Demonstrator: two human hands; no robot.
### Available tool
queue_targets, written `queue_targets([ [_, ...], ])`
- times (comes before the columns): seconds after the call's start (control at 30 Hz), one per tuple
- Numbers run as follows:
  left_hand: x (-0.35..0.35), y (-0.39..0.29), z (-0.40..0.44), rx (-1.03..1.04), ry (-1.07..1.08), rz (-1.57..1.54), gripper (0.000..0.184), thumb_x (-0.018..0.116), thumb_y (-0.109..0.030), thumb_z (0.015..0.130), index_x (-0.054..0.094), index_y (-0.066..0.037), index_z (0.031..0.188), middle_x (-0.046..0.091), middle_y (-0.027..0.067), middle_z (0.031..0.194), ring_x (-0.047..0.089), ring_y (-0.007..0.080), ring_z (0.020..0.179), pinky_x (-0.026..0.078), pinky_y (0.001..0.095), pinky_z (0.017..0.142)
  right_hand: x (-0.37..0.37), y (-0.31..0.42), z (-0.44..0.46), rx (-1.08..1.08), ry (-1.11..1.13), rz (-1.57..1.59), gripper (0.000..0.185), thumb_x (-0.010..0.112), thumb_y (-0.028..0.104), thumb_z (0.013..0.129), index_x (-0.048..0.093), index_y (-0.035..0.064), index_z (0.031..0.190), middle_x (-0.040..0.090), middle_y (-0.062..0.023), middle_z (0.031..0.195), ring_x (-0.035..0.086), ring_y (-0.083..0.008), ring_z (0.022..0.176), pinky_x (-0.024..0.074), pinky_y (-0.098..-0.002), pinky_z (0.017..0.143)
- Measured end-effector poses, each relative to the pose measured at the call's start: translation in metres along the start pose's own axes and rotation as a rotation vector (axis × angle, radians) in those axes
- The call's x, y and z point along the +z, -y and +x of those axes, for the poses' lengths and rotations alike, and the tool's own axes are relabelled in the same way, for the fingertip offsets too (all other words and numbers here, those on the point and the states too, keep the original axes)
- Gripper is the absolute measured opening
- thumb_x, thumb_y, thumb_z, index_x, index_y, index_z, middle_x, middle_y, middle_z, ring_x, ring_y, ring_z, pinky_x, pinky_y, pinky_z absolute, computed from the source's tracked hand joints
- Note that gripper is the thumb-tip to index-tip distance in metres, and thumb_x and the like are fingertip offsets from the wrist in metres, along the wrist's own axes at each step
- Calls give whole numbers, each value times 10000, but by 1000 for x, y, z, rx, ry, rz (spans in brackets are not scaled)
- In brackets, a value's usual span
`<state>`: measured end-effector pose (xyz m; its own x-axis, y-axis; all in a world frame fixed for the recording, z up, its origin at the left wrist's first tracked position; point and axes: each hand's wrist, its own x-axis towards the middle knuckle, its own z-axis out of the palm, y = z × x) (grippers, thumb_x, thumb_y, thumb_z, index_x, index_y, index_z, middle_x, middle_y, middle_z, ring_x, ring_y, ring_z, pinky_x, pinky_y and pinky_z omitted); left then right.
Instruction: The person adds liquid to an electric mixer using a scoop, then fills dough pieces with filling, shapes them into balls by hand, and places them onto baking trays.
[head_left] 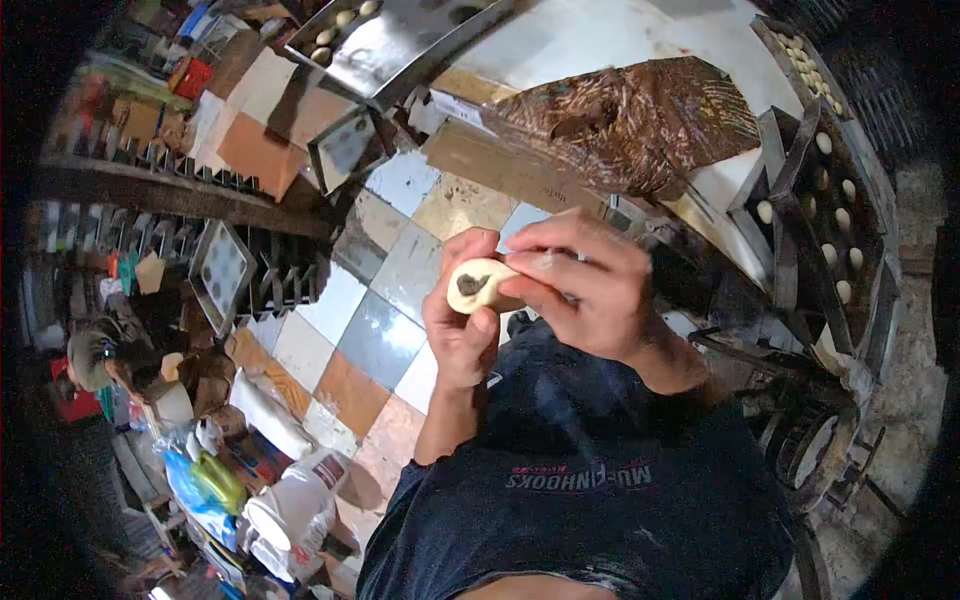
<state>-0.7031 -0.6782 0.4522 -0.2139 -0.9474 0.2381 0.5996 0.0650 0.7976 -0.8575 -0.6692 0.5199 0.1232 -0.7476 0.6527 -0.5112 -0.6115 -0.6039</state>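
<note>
A round of pale dough (pixel 465 298) with dark brown filling showing in its open centre sits in my left hand (pixel 460 325), whose fingers and thumb curl around it. From the right, my right hand (pixel 590 285) reaches in, its thumb and fingertips gripping the dough's edge. Both hands are raised in front of my dark shirt, above the tiled floor. Beyond them, a wide spread of dark brown paste (pixel 640 120) with scrape marks lies on the white worktop (pixel 590 40).
Dark trays with several pale dough balls stand at the right (pixel 843 218) and upper right (pixel 800 62). Another metal tray (pixel 400 55) holds dough pieces at the upper left. A white bucket (pixel 300 500) and bags stand lower left on the tiled floor (pixel 380 330).
</note>
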Motion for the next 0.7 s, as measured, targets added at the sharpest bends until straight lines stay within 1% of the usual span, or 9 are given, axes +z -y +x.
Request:
queue_targets([
  [0.07,-6,-7,-10,138,2,31,439,691,-285,813,587,3,1128,509,183,1226,511,278,1129,406,392,943,2,12,-3,89,43,63,244,763,77,720,666,-19,922,646,-106,881,648,-198,775,510,-282,643],
  [0.17,-17,-10,-22,367,39,458,316,631,-232,848,597,-27,1085,565,204,1138,552,292,1071,420,394,928,8,24,-14,808,196,705,281,759,56,731,657,-40,974,643,-110,877,622,-109,775,506,-243,642],
  [0.2,-16,-13,-19,497,72,627,256,605,-163,854,601,-28,1071,596,221,1074,576,317,1041,459,394,865,11,28,-18,812,201,697,281,759,56,731,657,-40,974,643,-110,877,622,-109,775,506,-243,642],
  [0.27,-13,-11,-21,652,65,843,328,630,-78,802,594,-26,1124,587,214,1045,574,306,994,482,366,796,15,31,-21,324,66,272,300,749,31,710,650,-46,983,634,-125,891,632,-141,761,511,-254,654],
  [0.37,0,-12,-29,494,-28,1131,489,697,-61,720,575,-27,1192,560,182,999,554,292,917,486,338,731,11,52,-15,148,104,-46,335,765,59,674,630,-48,961,618,-140,890,642,-254,735,525,-309,648],
  [0.47,16,-19,-21,458,66,1033,671,762,-98,635,531,-11,1259,518,148,960,515,266,899,466,330,748,8,42,-30,75,3,-131,296,761,85,690,635,-26,934,620,-119,854,633,-252,713,522,-316,613],
  [0.53,27,2,-24,279,-55,697,658,763,-273,670,540,10,1220,486,143,1012,490,253,933,429,330,800,-6,34,-35,5,-66,-164,276,765,93,689,646,-18,912,621,-111,845,633,-242,710,521,-313,608],
  [0.63,41,11,-25,-74,112,-2,605,530,-571,820,582,-14,1051,427,135,1037,457,240,916,379,346,817,-46,36,-31,204,-87,-7,224,792,75,681,690,-21,856,644,-112,810,638,-198,700,504,-272,620],
  [0.7,48,39,-10,113,270,55,575,520,-561,832,586,-22,1023,426,133,1021,451,239,916,376,351,810,-68,26,-42,327,-70,153,214,787,71,686,690,-17,856,651,-112,831,641,-192,713,502,-271,625],
])
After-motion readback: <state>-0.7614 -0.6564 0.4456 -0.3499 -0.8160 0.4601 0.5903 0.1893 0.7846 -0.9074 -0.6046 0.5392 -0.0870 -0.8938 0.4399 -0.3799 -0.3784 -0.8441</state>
